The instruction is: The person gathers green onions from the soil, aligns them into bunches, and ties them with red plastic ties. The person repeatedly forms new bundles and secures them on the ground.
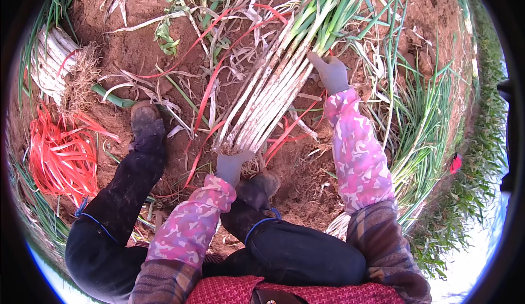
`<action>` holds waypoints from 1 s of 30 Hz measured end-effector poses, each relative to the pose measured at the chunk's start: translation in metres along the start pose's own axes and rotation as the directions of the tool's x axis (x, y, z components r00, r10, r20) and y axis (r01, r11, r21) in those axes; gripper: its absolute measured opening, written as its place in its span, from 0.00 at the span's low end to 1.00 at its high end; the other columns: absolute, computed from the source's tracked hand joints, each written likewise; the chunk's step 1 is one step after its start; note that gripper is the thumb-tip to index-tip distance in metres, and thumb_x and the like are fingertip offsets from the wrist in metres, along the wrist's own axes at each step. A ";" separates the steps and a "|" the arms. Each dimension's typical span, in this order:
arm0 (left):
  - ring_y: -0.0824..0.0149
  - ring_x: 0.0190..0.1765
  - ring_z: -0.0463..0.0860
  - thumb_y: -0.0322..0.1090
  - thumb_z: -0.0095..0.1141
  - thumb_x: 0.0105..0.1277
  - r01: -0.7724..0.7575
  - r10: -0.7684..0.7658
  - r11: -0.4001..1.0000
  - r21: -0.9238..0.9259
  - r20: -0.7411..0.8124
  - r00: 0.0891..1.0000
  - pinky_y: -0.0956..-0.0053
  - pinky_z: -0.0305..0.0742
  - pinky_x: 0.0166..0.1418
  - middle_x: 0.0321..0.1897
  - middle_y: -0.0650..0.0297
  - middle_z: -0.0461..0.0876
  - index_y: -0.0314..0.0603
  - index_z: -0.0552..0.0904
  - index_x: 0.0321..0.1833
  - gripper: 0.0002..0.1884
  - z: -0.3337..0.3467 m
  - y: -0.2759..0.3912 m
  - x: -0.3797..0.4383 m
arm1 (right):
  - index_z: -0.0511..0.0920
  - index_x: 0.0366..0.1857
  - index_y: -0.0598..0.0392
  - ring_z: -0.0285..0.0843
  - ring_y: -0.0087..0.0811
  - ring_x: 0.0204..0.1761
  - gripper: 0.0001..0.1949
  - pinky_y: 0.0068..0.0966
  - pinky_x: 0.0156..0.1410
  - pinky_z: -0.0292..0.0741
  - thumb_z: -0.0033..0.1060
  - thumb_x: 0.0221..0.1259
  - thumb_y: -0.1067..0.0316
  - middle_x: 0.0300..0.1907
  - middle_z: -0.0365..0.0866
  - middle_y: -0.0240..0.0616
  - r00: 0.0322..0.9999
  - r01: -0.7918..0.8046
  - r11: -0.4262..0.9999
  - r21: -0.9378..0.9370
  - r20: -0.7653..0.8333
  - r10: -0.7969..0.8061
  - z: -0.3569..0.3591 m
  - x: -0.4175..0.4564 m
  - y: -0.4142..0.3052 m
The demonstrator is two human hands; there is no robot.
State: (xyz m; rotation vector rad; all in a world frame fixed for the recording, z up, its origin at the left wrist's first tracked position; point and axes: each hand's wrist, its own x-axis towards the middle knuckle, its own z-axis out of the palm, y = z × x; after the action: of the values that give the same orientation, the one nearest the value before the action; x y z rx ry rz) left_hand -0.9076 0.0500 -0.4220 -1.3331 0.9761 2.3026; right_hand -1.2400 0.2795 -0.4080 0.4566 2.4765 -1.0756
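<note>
A bunch of long green onions (272,95) lies slantwise on the soil, white stalks towards me and green leaves at the top. Gloved in grey, my left hand (231,166) is at the root end; its fingers are partly hidden, so its hold is unclear. My right hand (331,72), in a grey glove too, touches the right edge of the stalks just below the leaves; its grip cannot be made out. Red plastic straps (213,78) run over the ground left of the bunch, and more red strap (283,142) shows at its lower right.
A tangled heap of red strapping (61,156) lies at the left, below a tied bunch of green onions (53,66). Many more green onions (426,127) are piled at the right. Dry leaves and weeds litter the soil. My boots (145,117) stand near the bunch.
</note>
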 end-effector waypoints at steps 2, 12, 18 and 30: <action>0.60 0.57 0.91 0.17 0.76 0.58 0.013 -0.013 1.000 -0.001 0.040 0.999 0.65 0.87 0.64 0.59 0.55 0.91 0.31 0.86 0.67 0.30 0.016 0.002 0.004 | 0.88 0.49 0.70 0.85 0.30 0.33 0.32 0.32 0.40 0.81 0.79 0.63 0.42 0.31 0.89 0.42 0.969 0.223 0.964 -0.145 -0.077 -0.236 -0.008 0.033 0.039; 0.63 0.55 0.92 0.21 0.73 0.63 0.034 -0.034 0.994 0.102 -0.003 0.999 0.68 0.85 0.61 0.53 0.56 0.94 0.28 0.91 0.56 0.17 -0.002 0.003 -0.005 | 0.87 0.53 0.64 0.84 0.24 0.39 0.15 0.22 0.39 0.80 0.72 0.73 0.64 0.42 0.89 0.32 0.990 0.117 0.890 0.441 -0.120 -0.070 0.025 -0.010 0.021; 0.63 0.54 0.92 0.20 0.74 0.62 0.043 -0.042 0.998 0.056 -0.024 0.999 0.69 0.85 0.58 0.51 0.55 0.94 0.28 0.91 0.55 0.17 -0.005 0.003 -0.004 | 0.87 0.55 0.65 0.84 0.22 0.35 0.19 0.21 0.36 0.79 0.77 0.67 0.63 0.41 0.90 0.34 0.996 -0.069 0.806 0.588 0.090 0.019 0.019 -0.013 0.007; 0.60 0.56 0.92 0.18 0.73 0.62 -0.002 0.001 0.995 0.101 0.017 1.000 0.67 0.85 0.63 0.55 0.54 0.93 0.28 0.89 0.59 0.20 -0.007 0.002 -0.002 | 0.87 0.50 0.67 0.87 0.31 0.34 0.14 0.28 0.41 0.82 0.76 0.61 0.75 0.38 0.91 0.39 0.995 -0.002 0.742 0.671 0.076 -0.066 0.027 -0.010 0.001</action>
State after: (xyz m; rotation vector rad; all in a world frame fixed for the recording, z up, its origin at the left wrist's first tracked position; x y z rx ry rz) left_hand -0.9031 0.0439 -0.4217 -1.2715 1.0733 2.2303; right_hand -1.2243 0.2590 -0.4204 0.5435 1.9417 -1.9614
